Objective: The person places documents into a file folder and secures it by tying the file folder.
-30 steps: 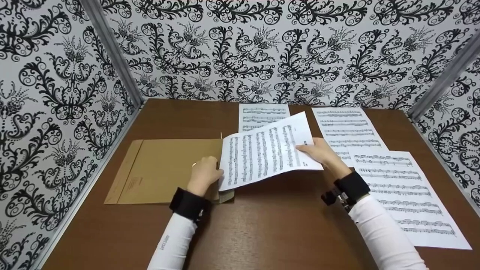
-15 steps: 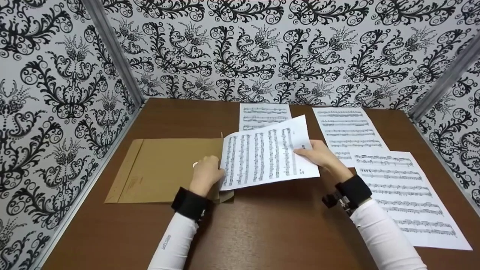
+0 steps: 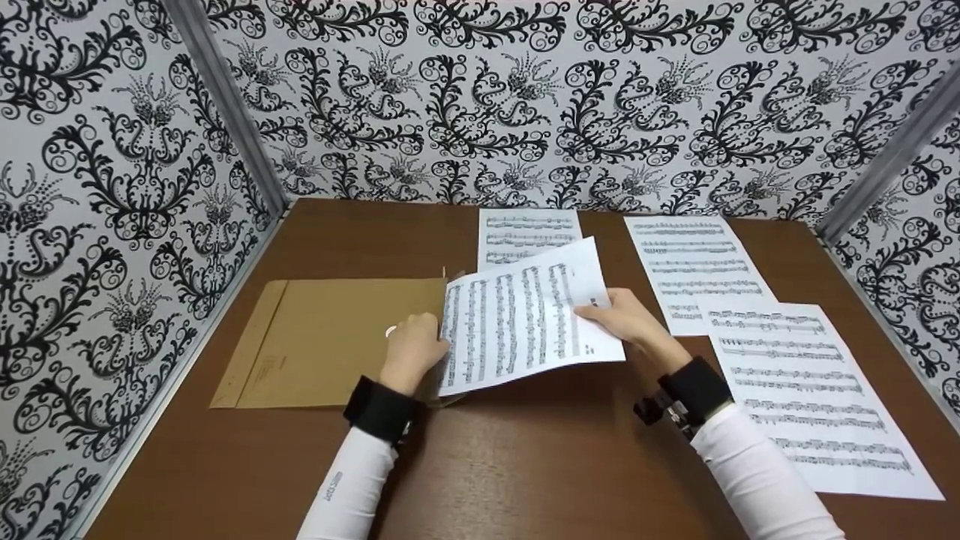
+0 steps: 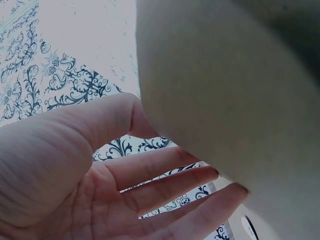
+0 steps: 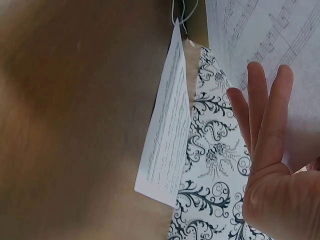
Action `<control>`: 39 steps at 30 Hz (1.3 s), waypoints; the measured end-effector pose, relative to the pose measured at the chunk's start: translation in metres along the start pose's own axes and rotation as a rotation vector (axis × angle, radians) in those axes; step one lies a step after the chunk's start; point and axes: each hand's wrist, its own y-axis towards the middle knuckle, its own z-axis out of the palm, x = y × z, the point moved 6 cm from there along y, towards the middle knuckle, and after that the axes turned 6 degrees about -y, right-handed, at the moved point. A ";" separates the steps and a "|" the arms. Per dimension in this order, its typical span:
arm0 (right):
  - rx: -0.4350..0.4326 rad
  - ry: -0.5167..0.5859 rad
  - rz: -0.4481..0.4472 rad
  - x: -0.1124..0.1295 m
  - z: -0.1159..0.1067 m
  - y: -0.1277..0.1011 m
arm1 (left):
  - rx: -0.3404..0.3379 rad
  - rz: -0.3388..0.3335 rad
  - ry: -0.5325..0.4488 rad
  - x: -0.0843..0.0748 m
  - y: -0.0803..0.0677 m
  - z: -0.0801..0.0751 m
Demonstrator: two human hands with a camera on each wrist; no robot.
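A brown cardboard folder (image 3: 330, 322) lies on the left of the table. My left hand (image 3: 411, 346) pinches the right edge of its cover; in the left wrist view the brown cover (image 4: 225, 100) runs between thumb and fingers. My right hand (image 3: 631, 319) holds a sheet of music (image 3: 517, 322) by its right end, thumb on top and fingers underneath. The sheet is turned sideways and bows above the table. Its left end passes behind the folder's cover edge and is hidden there. In the right wrist view the fingers (image 5: 272, 125) spread straight under the sheet.
Another sheet of music (image 3: 529, 229) lies at the back, partly covered by the held one. Two more sheets lie on the right, one at the back (image 3: 694, 266) and a nearer one (image 3: 817, 397) overlapping it. White strings (image 5: 183, 12) show beside the folder. Patterned walls enclose the brown table (image 3: 495, 472).
My right hand has moved left and a little nearer with the sheet, so less of it shows beyond the folder. The left hand keeps its place on the cover.
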 end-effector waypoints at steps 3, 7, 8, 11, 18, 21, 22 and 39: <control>-0.002 0.037 0.000 -0.001 0.005 0.000 | -0.001 0.001 0.000 -0.001 0.000 0.000; 0.015 0.098 -0.001 -0.002 0.012 -0.001 | -0.008 0.009 -0.014 -0.001 -0.001 0.000; 0.020 0.116 0.000 -0.001 0.014 -0.001 | -0.011 0.012 -0.015 -0.002 -0.001 -0.001; 0.022 0.162 0.008 -0.001 0.020 -0.002 | -0.012 0.014 -0.011 -0.002 -0.002 -0.002; -0.009 0.183 0.017 0.002 0.030 -0.001 | -0.026 0.023 -0.017 -0.001 -0.002 -0.002; -0.015 0.198 0.018 0.002 0.034 0.000 | -0.020 0.022 -0.013 -0.001 -0.001 -0.002; -0.015 0.203 0.016 0.002 0.036 0.001 | -0.018 0.022 -0.011 -0.001 -0.001 -0.002; 0.002 0.246 -0.052 0.010 0.065 0.004 | -0.017 0.021 0.023 -0.003 -0.002 -0.001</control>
